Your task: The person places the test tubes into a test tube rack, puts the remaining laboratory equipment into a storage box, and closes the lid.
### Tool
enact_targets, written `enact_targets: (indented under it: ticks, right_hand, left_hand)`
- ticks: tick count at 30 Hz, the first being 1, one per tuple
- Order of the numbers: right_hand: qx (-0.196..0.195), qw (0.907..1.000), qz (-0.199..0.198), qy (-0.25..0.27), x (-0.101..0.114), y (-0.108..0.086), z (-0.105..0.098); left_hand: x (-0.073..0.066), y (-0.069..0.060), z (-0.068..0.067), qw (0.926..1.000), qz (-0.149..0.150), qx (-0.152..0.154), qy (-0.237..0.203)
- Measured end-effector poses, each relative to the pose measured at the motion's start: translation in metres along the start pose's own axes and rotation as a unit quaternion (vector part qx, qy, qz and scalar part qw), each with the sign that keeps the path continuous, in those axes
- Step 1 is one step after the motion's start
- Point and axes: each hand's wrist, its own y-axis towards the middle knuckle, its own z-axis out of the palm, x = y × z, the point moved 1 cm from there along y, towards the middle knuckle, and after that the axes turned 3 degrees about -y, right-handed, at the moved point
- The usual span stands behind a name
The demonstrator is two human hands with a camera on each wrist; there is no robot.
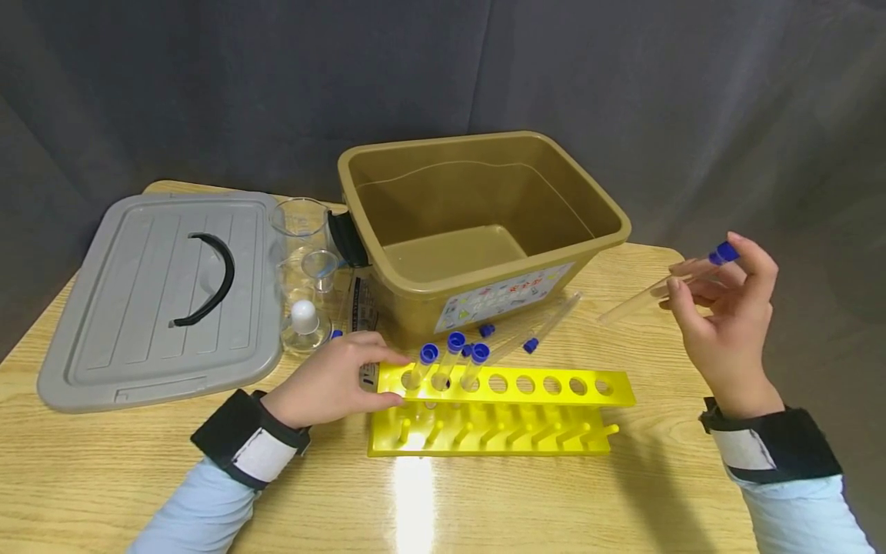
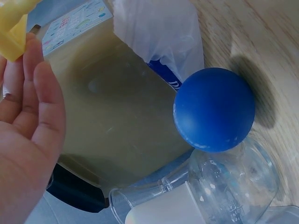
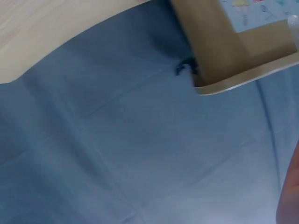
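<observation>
A yellow test tube rack point(image 1: 498, 442) stands near the front of the table, with three blue-capped tubes point(image 1: 455, 344) in its leftmost holes. My left hand point(image 1: 335, 378) grips the rack's left end between thumb and fingers; in the left wrist view, the left hand point(image 2: 32, 112) touches a yellow corner of the rack point(image 2: 13, 42). Raised at the right, my right hand point(image 1: 730, 327) holds a clear tube point(image 1: 640, 301) with a blue cap point(image 1: 724, 252), its lower end slanting down to the left. Only an edge of the right hand point(image 3: 289, 196) shows in the right wrist view.
Behind the rack is an open brown bin point(image 1: 415, 296); loose capped tubes point(image 1: 557, 319) lie between them. A grey lid point(image 1: 152, 308) with a black handle lies at the left, beside a beaker point(image 1: 300, 218), a funnel point(image 1: 320, 265) and a white-capped glass container point(image 1: 304, 319).
</observation>
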Motion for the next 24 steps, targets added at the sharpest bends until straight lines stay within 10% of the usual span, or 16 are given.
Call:
enact_targets:
  ticks: [13,24]
  right_hand:
    - [-0.018,0.9906,-0.076,0.113,0.041,-0.001,0.021]
    - [-0.016,0.9652,-0.128,0.228,0.066,-0.004,0.043]
  left_hand:
    - [-0.001,0.000,-0.001,1.0000,0.001,0.001,-0.003]
    - [0.000,0.000,0.000,1.0000,-0.002,0.002,-0.003]
